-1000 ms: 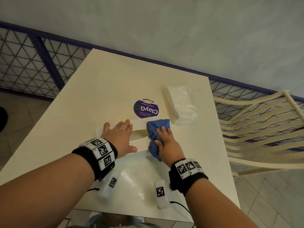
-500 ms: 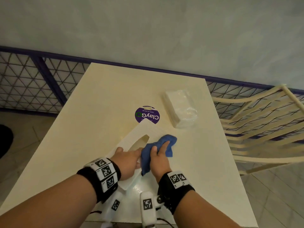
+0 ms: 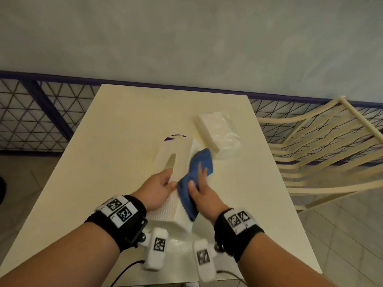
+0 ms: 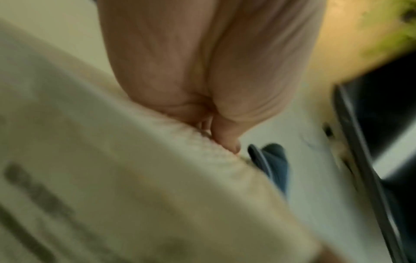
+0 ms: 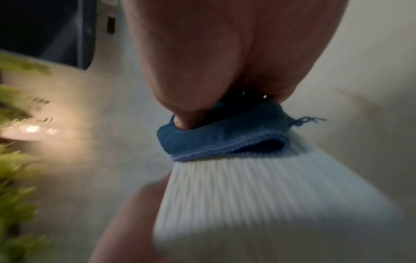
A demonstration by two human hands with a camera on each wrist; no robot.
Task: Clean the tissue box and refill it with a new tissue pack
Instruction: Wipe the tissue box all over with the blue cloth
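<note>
White tissue box (image 3: 180,150) — lengthwise toward wall (image 3: 186,38)

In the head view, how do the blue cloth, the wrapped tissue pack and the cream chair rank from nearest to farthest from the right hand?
1. Blue cloth: in the right hand, against the tissue box.
2. Tissue pack: farther back on the table.
3. Chair: beside the table, far right.
</note>
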